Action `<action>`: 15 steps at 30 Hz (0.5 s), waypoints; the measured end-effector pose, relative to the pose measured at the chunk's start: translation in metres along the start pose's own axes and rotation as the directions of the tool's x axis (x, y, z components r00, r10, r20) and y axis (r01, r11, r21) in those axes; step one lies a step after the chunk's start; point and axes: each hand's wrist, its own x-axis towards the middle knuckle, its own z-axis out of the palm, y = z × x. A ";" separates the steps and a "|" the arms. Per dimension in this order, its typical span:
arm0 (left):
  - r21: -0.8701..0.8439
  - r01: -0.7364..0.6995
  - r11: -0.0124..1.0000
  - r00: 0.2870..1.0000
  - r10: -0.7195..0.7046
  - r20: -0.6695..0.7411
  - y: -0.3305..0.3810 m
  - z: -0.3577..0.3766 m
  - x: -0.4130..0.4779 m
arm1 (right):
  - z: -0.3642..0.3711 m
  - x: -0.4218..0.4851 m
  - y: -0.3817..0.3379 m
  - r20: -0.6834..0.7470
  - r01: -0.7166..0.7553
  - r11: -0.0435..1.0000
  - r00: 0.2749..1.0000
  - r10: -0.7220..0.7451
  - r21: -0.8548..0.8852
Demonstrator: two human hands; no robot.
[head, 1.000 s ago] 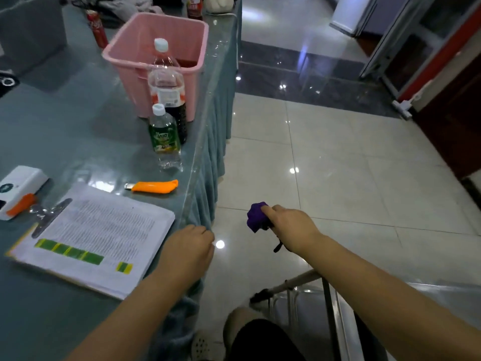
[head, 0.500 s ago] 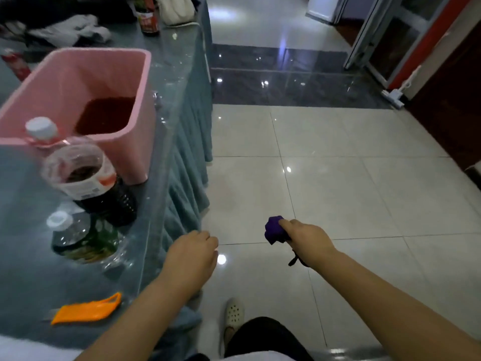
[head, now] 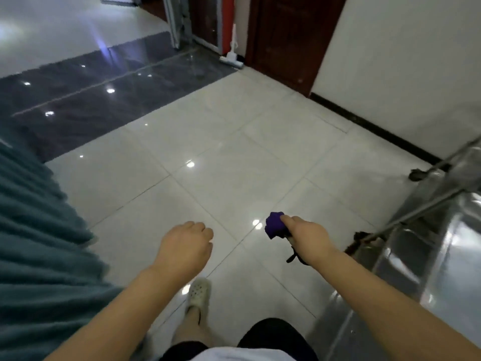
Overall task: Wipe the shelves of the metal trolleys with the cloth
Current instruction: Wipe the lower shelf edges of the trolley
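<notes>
My right hand (head: 307, 237) grips a bunched purple cloth (head: 275, 225) in front of me, over the tiled floor. A dark strap hangs below that hand. My left hand (head: 186, 247) hangs in the air at centre with its fingers curled, holding nothing. A shiny metal trolley (head: 426, 251) stands at the right edge, its top shelf and rails partly out of frame. The cloth is left of the trolley and apart from it.
A table draped in teal fabric (head: 39, 230) fills the left side. Ahead lie light floor tiles (head: 208, 152), a dark tile strip, a brown door (head: 291, 35), a white wall with black skirting, and a white floor-cleaner head (head: 231, 59). My foot in a white clog (head: 199, 293) is below.
The view has swung right, away from the table with bottles and pink bin. The trolley has come into view on the right. My right hand still grips the cloth.
</notes>
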 end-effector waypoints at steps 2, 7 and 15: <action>-0.052 -0.137 0.989 0.990 0.136 -0.026 0.000 0.010 0.049 | 0.001 0.004 0.021 -0.006 -0.135 0.989 0.991 0.135 0.060; -0.132 -0.460 0.878 0.888 0.457 -0.053 0.003 0.036 0.167 | -0.002 0.000 0.054 -0.007 -0.477 0.855 0.873 0.488 0.204; -0.190 -0.812 0.552 0.564 0.826 -0.011 0.084 0.074 0.281 | 0.019 -0.047 0.067 0.163 -0.791 0.505 0.580 0.798 0.346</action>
